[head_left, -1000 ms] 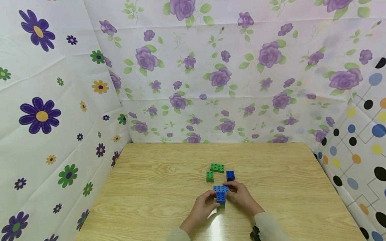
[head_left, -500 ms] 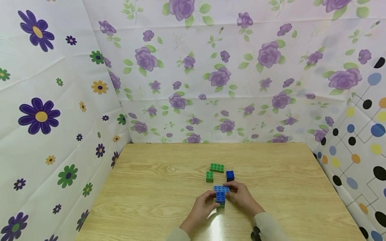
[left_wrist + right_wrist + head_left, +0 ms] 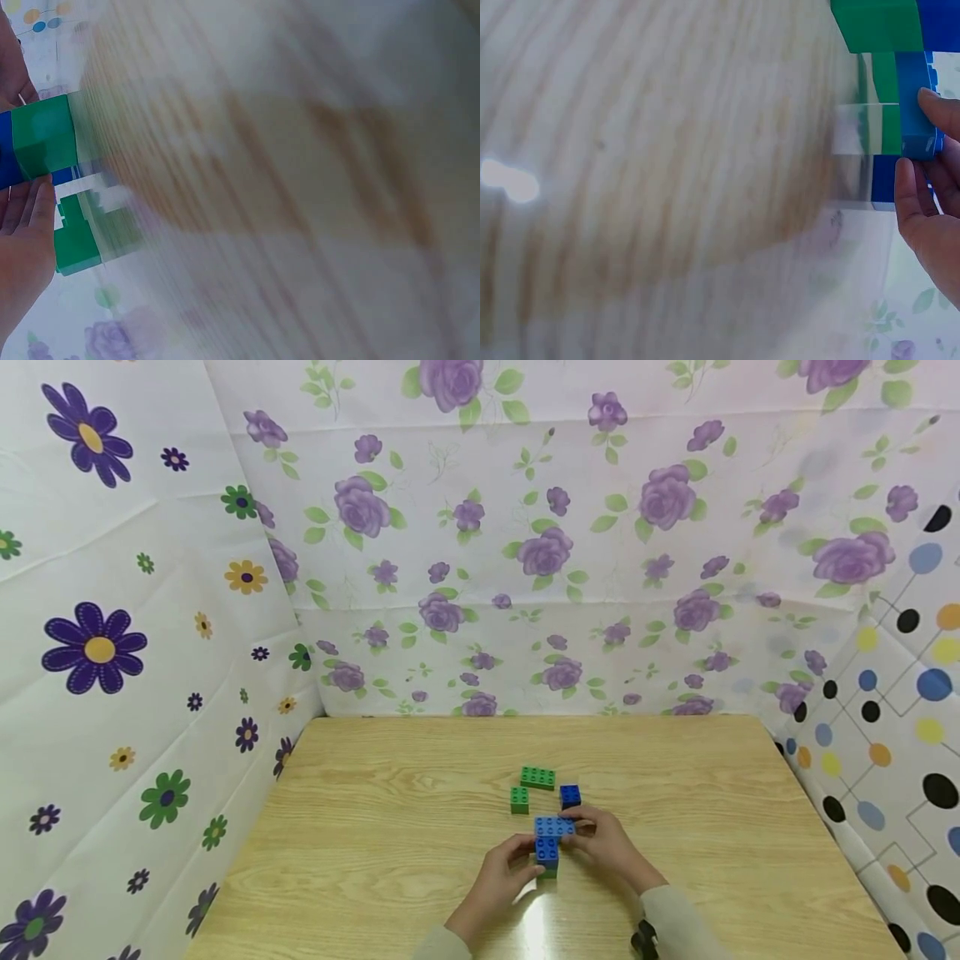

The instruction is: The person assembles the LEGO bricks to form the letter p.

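Observation:
My left hand (image 3: 498,878) grips a small stack: a blue four-stud brick (image 3: 547,852) on top of a green brick (image 3: 548,873). In the left wrist view the stack's green part (image 3: 45,135) shows beside the left fingers. Directly behind the stack, a lighter blue eight-stud brick (image 3: 555,827) is pinched by my right hand (image 3: 606,847). The right wrist view has the thumb on one face of that light blue brick (image 3: 915,105) and the fingers at its end. Whether the light blue brick touches the stack I cannot tell.
Beyond the hands lie a dark blue four-stud brick (image 3: 570,796), a small green brick (image 3: 519,800) and a long green brick (image 3: 537,777). They stand on a wooden table (image 3: 390,827), bounded by flowered cloth (image 3: 465,635) at the back and patterned cloth at both sides.
The light blue brick has shifted slightly away and to the right in my right hand, showing more of its studs. My left hand and the stack stay nearly still.

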Demonstrator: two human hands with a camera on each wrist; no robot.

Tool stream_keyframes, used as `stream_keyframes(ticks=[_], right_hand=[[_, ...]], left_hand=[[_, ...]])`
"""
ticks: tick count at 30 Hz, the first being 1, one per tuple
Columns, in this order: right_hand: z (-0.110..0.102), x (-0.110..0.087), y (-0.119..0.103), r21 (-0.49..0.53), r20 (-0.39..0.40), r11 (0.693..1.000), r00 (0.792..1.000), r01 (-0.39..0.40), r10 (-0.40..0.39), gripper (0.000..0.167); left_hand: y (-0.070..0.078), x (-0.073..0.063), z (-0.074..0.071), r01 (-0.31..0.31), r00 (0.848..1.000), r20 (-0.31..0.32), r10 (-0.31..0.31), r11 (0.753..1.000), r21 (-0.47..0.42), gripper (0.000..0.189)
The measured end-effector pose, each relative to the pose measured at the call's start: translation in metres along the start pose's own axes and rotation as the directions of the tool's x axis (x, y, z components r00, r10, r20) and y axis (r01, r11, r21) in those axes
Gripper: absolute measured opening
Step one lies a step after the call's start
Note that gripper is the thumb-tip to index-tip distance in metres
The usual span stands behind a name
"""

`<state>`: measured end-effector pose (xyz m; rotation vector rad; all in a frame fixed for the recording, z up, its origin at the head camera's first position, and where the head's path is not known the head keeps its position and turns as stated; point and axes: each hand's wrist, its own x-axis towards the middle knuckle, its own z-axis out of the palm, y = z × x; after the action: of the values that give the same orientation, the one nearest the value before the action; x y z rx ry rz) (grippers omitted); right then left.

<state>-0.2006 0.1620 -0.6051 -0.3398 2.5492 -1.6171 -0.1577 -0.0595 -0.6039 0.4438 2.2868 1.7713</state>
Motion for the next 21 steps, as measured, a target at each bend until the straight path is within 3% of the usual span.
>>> stream_keyframes(ticks=[14, 21], right_hand=[[-0.025, -0.005, -0.014, -0.033, -0.001, 0.999, 1.000, 0.004, -0.004, 0.032], [-0.036, -0.010, -0.018, -0.039, 0.016, 0.999, 0.999, 0.036, -0.035, 0.032]], left_hand=[[0.001, 0.000, 0.000, 0.013, 1.000, -0.010, -0.013, 1.000, 0.003, 0.033], [0.001, -0.001, -0.001, -0.017, 1.000, -0.016, 0.017, 1.000, 0.006, 0.032]])
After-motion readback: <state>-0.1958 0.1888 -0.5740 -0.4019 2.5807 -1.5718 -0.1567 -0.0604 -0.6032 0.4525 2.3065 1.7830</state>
